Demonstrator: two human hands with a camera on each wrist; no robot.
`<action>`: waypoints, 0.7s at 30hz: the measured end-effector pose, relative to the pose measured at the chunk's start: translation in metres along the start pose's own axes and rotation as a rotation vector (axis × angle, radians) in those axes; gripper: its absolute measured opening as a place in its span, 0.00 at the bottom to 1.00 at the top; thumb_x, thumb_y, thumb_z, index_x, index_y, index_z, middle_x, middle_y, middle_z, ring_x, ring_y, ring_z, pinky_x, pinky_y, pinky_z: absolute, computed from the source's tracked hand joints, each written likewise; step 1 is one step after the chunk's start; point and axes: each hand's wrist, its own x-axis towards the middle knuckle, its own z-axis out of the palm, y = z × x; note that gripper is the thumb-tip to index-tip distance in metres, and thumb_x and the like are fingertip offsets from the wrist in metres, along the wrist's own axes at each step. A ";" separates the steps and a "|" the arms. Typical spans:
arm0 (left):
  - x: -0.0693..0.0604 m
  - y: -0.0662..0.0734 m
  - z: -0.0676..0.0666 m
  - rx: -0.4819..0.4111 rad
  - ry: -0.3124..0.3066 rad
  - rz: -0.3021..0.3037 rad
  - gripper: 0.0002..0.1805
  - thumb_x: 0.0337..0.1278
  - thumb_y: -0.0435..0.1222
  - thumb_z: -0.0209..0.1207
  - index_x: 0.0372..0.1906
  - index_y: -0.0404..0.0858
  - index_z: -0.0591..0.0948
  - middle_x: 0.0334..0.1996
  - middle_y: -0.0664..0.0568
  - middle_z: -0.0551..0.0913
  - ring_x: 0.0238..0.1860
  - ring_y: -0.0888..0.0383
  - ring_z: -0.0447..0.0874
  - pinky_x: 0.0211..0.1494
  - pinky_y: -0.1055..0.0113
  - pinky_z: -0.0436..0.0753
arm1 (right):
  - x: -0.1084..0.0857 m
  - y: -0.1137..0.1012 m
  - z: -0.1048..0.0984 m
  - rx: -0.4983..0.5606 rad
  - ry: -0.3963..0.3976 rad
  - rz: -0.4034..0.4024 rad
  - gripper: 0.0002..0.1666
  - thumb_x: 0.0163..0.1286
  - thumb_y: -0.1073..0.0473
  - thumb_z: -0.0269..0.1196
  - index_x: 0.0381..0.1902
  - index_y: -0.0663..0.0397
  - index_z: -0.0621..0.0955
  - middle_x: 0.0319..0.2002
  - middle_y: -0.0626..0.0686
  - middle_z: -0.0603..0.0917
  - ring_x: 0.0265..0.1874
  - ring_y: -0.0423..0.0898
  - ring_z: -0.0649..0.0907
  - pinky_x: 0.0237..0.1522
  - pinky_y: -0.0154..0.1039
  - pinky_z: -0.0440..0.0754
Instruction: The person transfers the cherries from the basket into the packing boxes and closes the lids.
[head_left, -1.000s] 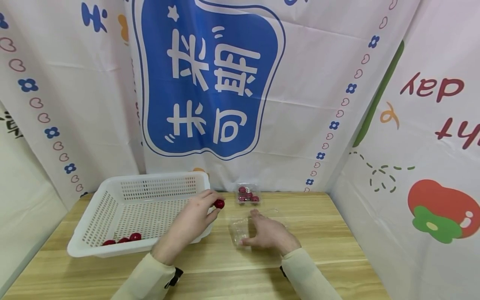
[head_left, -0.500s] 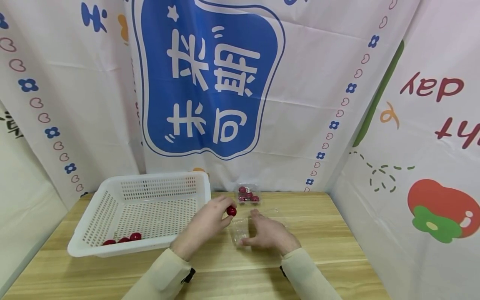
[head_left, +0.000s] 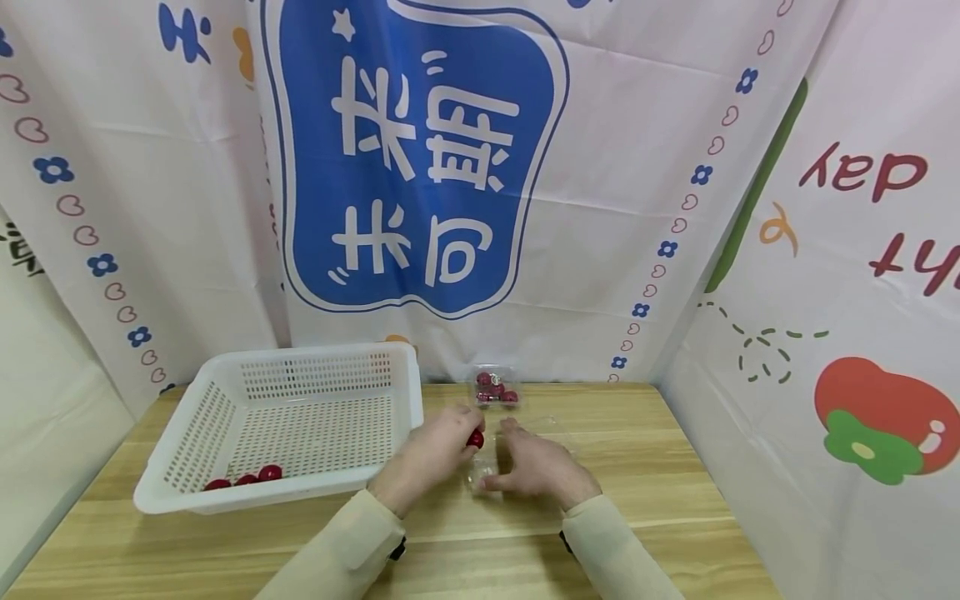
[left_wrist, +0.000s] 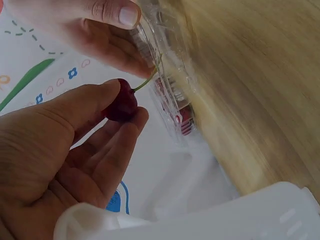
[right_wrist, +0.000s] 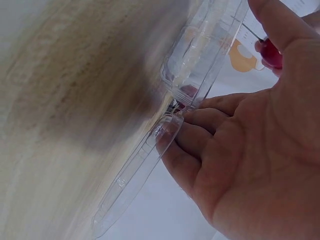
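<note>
My left hand (head_left: 426,460) pinches a dark red cherry (left_wrist: 122,103) between thumb and fingertips, its green stem pointing away from the hand. It is at the left side of an open clear plastic clamshell box (head_left: 480,475). My right hand (head_left: 542,468) rests against the box, thumb at the near side and fingers at the hinge. In the right wrist view the box's lid (right_wrist: 132,180) lies folded back, and the right palm faces the camera with its fingers loosely bent. Part of the box is hidden by the right hand.
A white perforated plastic basket (head_left: 174,500) stands at the left of the wooden table (head_left: 465,558), with several cherries (head_left: 247,480) in its near left corner. Behind the open box, near the printed curtain (head_left: 600,250), sits another clear box holding cherries (head_left: 497,388).
My left hand has carried the cherry rightward from the basket's right rim to the open clear box. My right hand has stayed in place.
</note>
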 end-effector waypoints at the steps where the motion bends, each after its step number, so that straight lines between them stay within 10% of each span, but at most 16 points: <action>1: 0.000 0.001 0.001 0.026 -0.014 0.003 0.13 0.71 0.31 0.79 0.52 0.37 0.87 0.44 0.46 0.91 0.42 0.50 0.91 0.47 0.52 0.98 | 0.000 0.000 0.000 0.001 0.001 -0.003 0.78 0.67 0.22 0.81 0.95 0.63 0.61 0.94 0.67 0.63 0.90 0.69 0.73 0.90 0.68 0.76; 9: 0.003 0.006 0.006 0.171 -0.119 -0.015 0.13 0.68 0.34 0.82 0.47 0.39 0.88 0.41 0.47 0.92 0.38 0.53 0.90 0.43 0.60 0.96 | 0.001 0.001 -0.001 -0.037 0.016 -0.035 0.79 0.66 0.22 0.82 0.93 0.66 0.62 0.92 0.69 0.67 0.87 0.70 0.76 0.87 0.69 0.80; 21: 0.003 0.004 0.010 0.195 -0.094 -0.008 0.12 0.67 0.35 0.83 0.44 0.40 0.89 0.39 0.48 0.93 0.37 0.53 0.92 0.41 0.61 0.95 | 0.002 0.017 -0.012 0.057 -0.021 -0.104 0.68 0.73 0.34 0.83 0.93 0.64 0.65 0.91 0.65 0.71 0.89 0.68 0.76 0.92 0.68 0.74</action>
